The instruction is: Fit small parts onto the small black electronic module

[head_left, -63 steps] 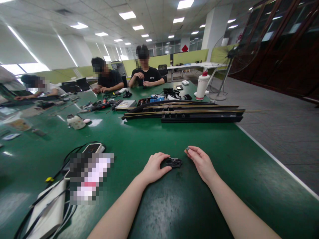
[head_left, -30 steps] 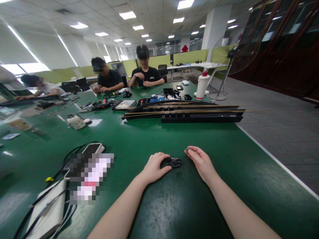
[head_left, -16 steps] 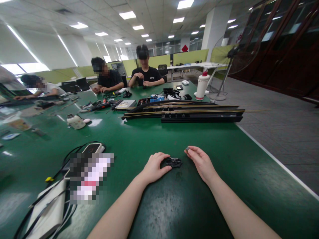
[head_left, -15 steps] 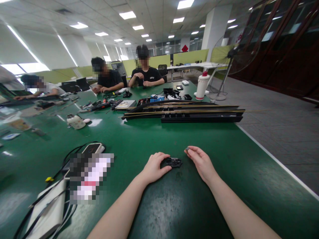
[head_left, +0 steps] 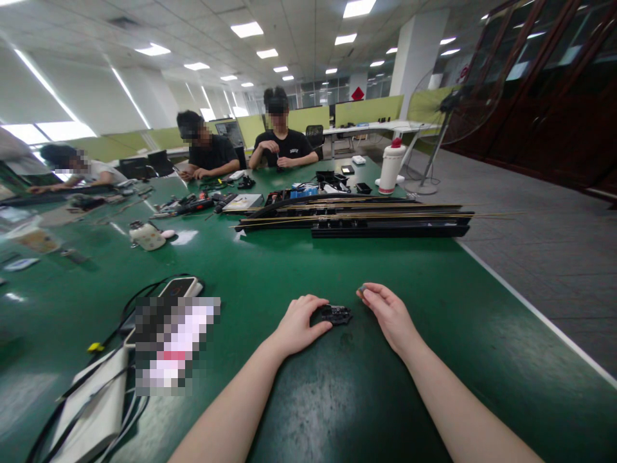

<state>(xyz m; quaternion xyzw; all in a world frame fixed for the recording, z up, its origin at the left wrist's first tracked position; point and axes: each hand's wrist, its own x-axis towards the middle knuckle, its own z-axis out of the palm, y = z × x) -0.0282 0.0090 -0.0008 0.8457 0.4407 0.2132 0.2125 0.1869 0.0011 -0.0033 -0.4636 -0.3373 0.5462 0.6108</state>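
Observation:
A small black part with fine detail on top [head_left: 337, 314] lies on the green table [head_left: 318, 399]. My left hand [head_left: 301, 325] is curved around its left end, thumb on the near side and fingers on the far side, gripping it. To the right of the part, my right hand [head_left: 388, 315] is raised slightly, its thumb and fingertips pinched on a small grey piece [head_left: 361, 290]. What that piece is, I cannot make out. The two hands are apart, with the black part between them.
Long black rails with thin brass-coloured rods [head_left: 385, 218] lie across the table ahead. A white bottle with a red top [head_left: 391, 168] stands behind them. To my left are a phone [head_left: 180, 289], cables and a white box [head_left: 91, 411]. Several people sit at the far side.

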